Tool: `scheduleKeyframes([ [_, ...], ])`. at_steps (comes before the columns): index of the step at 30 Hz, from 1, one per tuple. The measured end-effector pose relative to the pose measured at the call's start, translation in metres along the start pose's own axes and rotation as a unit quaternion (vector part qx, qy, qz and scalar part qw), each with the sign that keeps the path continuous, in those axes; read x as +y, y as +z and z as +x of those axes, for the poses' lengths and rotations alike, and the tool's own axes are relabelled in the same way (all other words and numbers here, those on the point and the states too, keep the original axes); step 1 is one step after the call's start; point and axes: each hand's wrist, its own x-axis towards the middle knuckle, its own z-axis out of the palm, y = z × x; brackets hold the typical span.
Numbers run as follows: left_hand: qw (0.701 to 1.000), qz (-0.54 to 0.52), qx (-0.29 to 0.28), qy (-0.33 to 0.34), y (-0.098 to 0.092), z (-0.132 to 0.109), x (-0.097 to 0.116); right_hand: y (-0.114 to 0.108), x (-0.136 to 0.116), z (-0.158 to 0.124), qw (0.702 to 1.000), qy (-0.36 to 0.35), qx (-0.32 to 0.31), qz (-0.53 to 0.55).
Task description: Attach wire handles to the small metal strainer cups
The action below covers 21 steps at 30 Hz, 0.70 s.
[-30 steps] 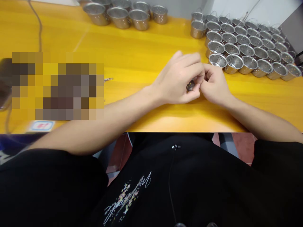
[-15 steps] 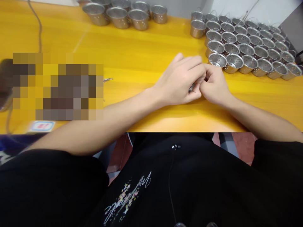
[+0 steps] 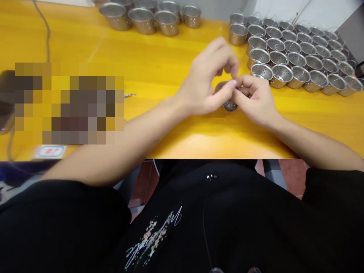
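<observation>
A small round metal bucket (image 3: 230, 105) is just above or on the yellow table, partly covered by my fingers. My left hand (image 3: 211, 79) arches over it from the left, thumb and forefinger pinched at what looks like its thin wire handle. From the right, my right hand (image 3: 254, 99) grips the bucket's rim with bent fingers and thumb. The fingertips of both hands meet above the bucket. Its far side and the wire's ends are hidden.
Rows of perforated metal buckets with wire handles (image 3: 295, 60) stand at the back right. More metal buckets (image 3: 166, 23) line the back left. A cable (image 3: 47, 34) crosses the left side, beside a blurred-out patch. A small label (image 3: 51, 151) lies at the yellow table's (image 3: 176, 140) front edge.
My left hand has lifted and opened out from around the bucket into a fingertip pinch, so more of the bucket shows. The right hand stays in nearly the same place.
</observation>
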Motion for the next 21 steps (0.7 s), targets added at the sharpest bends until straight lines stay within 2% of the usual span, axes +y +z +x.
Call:
scheduleKeyframes([
  [2, 1.000, -0.009, -0.014, -0.025, -0.008, 0.003, -0.002, 0.000, -0.004, -0.002, 1.000, 0.015, 0.005, 0.001],
  [4, 0.997, -0.029, -0.057, -0.046, -0.014, 0.004, -0.007, -0.001, -0.005, -0.002, 1.000, 0.010, 0.006, 0.010],
  [6, 0.992, -0.078, -0.084, -0.055, -0.015, 0.003, -0.016, -0.001, -0.003, -0.002, 1.000, 0.000, 0.004, 0.014],
  [7, 0.989, -0.115, -0.069, -0.055, -0.014, 0.003, -0.022, -0.002, -0.001, -0.002, 1.000, -0.009, 0.003, 0.015],
  [8, 0.982, -0.148, -0.098, -0.061, -0.013, 0.003, -0.027, -0.002, 0.001, -0.001, 1.000, -0.018, 0.002, 0.016],
  [9, 0.976, -0.200, -0.066, -0.058, -0.011, 0.003, -0.033, -0.002, 0.003, 0.000, 0.999, -0.025, 0.001, 0.019],
  [12, 0.953, -0.264, -0.060, -0.132, -0.007, 0.004, -0.041, -0.003, 0.007, 0.002, 0.999, -0.037, -0.001, 0.030],
  [14, 0.943, -0.278, -0.073, -0.166, -0.008, 0.005, -0.040, -0.003, 0.007, 0.003, 0.999, -0.035, -0.001, 0.035],
  [21, 0.932, -0.294, -0.088, -0.193, -0.012, 0.008, -0.036, -0.001, 0.003, 0.000, 0.999, -0.033, 0.000, 0.037],
])
